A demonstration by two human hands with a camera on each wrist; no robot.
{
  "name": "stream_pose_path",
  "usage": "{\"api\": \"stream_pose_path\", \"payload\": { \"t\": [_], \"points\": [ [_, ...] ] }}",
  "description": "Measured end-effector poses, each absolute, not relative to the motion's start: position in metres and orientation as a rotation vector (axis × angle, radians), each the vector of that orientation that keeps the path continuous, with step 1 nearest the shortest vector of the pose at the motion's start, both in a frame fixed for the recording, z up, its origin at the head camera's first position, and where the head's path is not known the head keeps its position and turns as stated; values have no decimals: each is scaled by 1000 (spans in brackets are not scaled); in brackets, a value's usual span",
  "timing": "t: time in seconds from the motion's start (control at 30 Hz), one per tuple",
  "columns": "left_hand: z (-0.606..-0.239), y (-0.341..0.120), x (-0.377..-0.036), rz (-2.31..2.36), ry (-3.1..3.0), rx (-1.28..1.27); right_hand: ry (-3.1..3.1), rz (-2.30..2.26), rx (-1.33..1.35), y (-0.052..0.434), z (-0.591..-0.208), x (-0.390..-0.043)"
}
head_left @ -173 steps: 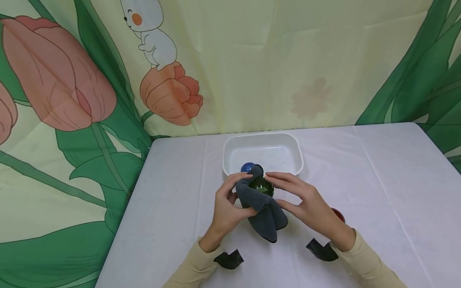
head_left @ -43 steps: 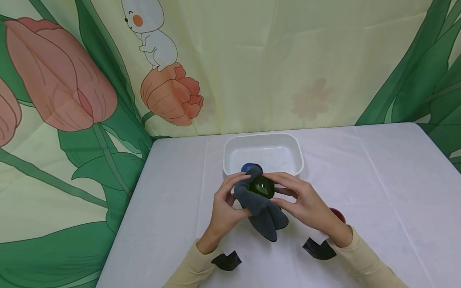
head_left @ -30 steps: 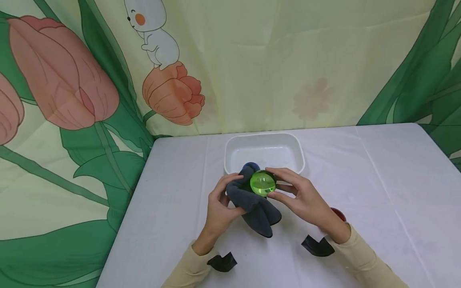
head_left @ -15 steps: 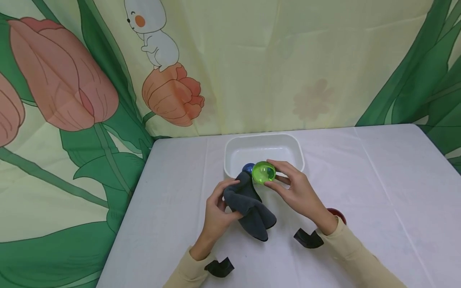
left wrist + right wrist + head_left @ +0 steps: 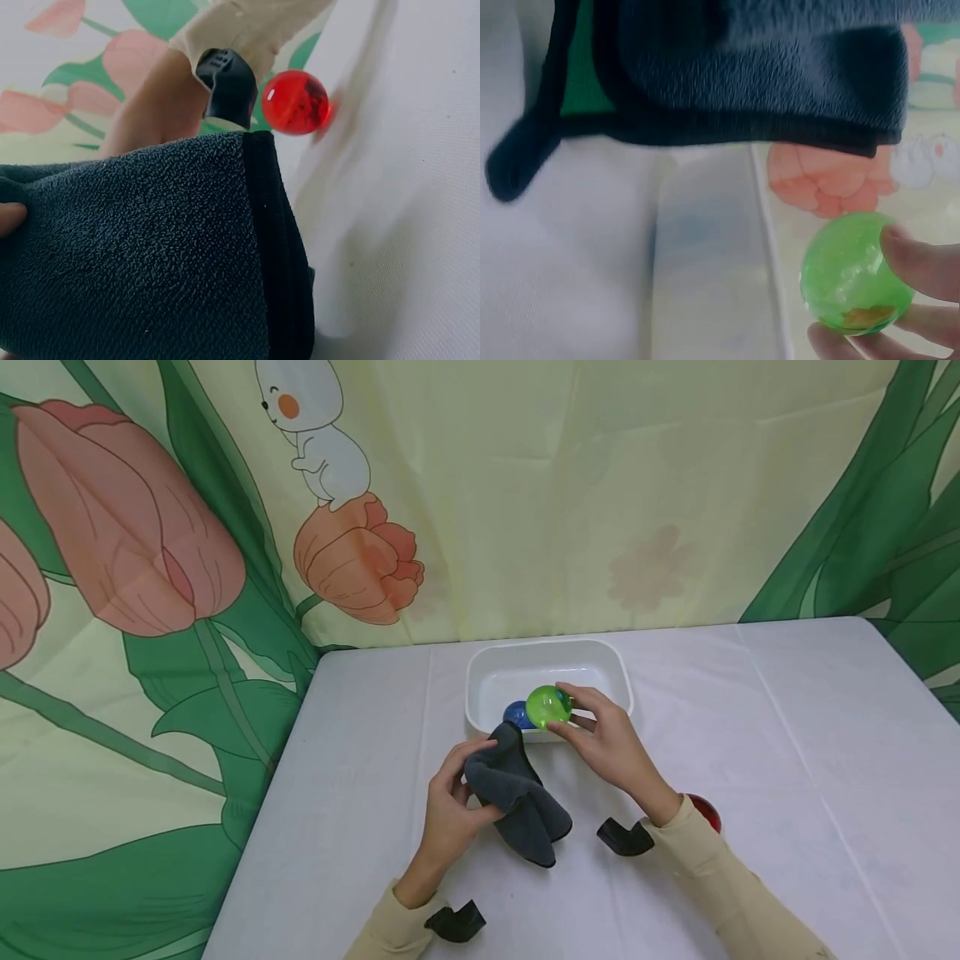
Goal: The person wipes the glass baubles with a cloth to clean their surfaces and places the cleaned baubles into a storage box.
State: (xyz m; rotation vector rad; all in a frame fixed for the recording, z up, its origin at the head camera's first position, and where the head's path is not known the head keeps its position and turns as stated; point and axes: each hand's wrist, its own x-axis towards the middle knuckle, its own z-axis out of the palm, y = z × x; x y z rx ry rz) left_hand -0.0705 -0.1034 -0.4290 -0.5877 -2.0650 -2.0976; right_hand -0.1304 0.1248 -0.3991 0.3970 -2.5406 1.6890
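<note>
Bright, even light with soft shadows; both wrist views look blurred, perhaps from motion.

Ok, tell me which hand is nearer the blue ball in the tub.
Right. The right hand holds the green ball just beside the blue ball; the left hand grips the grey cloth lower down, outside the tub.

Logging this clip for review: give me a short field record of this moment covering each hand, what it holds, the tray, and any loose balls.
left hand: grips the grey cloth, which hangs down to the table
right hand: holds the green ball in its fingertips over the tray's near edge
white tray: on the table beyond the hands; the blue ball lies inside at the near left
red ball: on the table beside the right forearm, apart from the tray
backdrop: flower-print curtain
</note>
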Motion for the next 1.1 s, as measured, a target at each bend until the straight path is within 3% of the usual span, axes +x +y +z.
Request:
{"api": "stream_pose_path", "payload": {
  "t": [1.1],
  "points": [
    [-433, -107, -72, -2062, -2102, -534, -2825, 1352, 358, 117, -417, -162]
  ]
}}
